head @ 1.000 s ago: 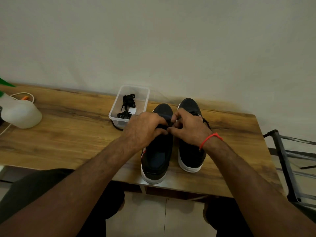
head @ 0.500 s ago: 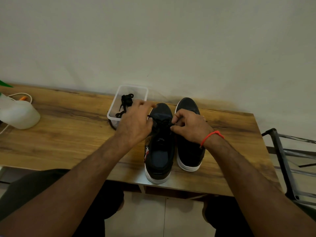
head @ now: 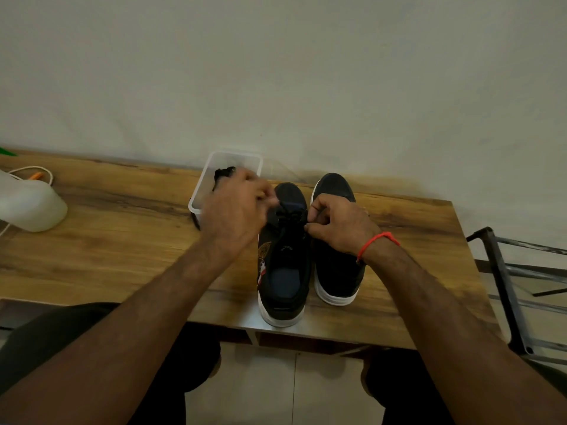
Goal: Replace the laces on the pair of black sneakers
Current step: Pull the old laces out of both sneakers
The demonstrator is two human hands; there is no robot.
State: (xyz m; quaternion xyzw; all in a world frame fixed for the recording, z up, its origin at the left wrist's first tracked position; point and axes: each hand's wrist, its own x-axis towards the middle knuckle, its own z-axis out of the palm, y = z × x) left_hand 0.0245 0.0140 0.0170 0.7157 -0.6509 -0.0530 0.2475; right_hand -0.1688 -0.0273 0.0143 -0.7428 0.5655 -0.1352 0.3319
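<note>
Left sneaker point(head: 283, 262) on wooden table point(head: 122, 234), beside its pair. Both hands pinching black lace point(head: 288, 214) at eyelets: left hand point(head: 236, 210) blurred, right hand point(head: 340, 225) clamped. Lace limp, thin, likely slippery; best pinched near tip.

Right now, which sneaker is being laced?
The left sneaker, the one beside the clear container. Both hands, left hand and right hand, work its black lace; the right sneaker lies untouched.

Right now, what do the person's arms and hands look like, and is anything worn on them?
Both forearms are bare, with no sleeves or gloves in view. The right hand has a thin red thread bracelet at its wrist. The left hand shows nothing worn.
</note>
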